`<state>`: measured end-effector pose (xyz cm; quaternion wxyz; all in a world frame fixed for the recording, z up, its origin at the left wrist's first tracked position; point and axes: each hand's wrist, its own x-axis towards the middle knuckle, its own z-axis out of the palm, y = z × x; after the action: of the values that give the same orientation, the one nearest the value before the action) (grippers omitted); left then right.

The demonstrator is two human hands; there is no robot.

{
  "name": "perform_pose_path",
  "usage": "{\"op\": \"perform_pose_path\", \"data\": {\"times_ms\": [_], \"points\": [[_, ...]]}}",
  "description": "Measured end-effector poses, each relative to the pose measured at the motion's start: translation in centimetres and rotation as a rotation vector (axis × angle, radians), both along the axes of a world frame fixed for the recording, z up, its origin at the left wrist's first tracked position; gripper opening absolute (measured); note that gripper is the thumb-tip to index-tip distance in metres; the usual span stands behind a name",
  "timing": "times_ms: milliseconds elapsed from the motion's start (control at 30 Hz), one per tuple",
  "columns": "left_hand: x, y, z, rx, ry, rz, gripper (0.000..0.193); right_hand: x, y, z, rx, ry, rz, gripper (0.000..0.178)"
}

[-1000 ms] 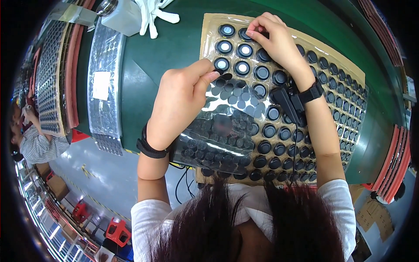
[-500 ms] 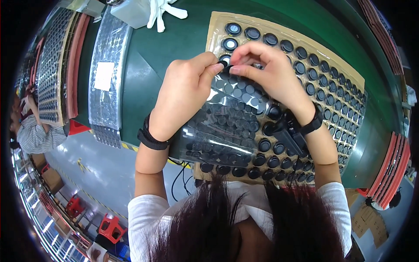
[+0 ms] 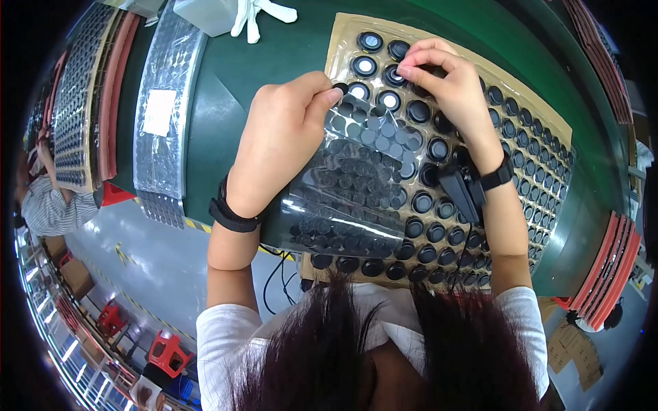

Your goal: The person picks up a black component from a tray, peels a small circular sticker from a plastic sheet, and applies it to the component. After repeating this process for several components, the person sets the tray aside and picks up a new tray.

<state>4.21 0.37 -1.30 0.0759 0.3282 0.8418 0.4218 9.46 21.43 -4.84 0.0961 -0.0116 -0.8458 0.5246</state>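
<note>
My left hand [image 3: 291,127] is closed, thumb and finger pinching the upper corner of a clear plastic sheet [image 3: 343,219] dotted with round black stickers. The sheet drapes over the left part of a large clear blister tray [image 3: 346,34] with a tan border, which holds rows of round black parts [image 3: 370,42]. Several parts near the far left corner have white centres. My right hand [image 3: 449,82] is pinched with its fingertips over a round black part [image 3: 394,74] in the second row. Whatever is between those fingertips is too small to make out.
Left on the green table [image 3: 226,82] lie a plastic-wrapped stack [image 3: 164,130] and white gloves [image 3: 264,15] beside a pale container. Farther left is another filled tray [image 3: 79,103], with a person in a striped top nearby. Red-edged stacked trays [image 3: 603,267] stand at right.
My right hand has moved from the sheet's corner, beside my left fingers, up and right to a round part in the tray. My left hand has shifted slightly left, still pinching the sheet.
</note>
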Motion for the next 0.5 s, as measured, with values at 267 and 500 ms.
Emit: {"op": "perform_pose_path", "data": {"times_ms": [267,500], "points": [[-0.1,0.0,0.0,-0.036,-0.018,-0.018,0.011,-0.6,1.1,-1.7,-0.021,-0.099,-0.015,0.011],[-0.2,0.0,-0.2,-0.016,0.012,-0.026,0.011,-0.6,1.1,-1.9,0.082,-0.066,-0.001,0.011]]}}
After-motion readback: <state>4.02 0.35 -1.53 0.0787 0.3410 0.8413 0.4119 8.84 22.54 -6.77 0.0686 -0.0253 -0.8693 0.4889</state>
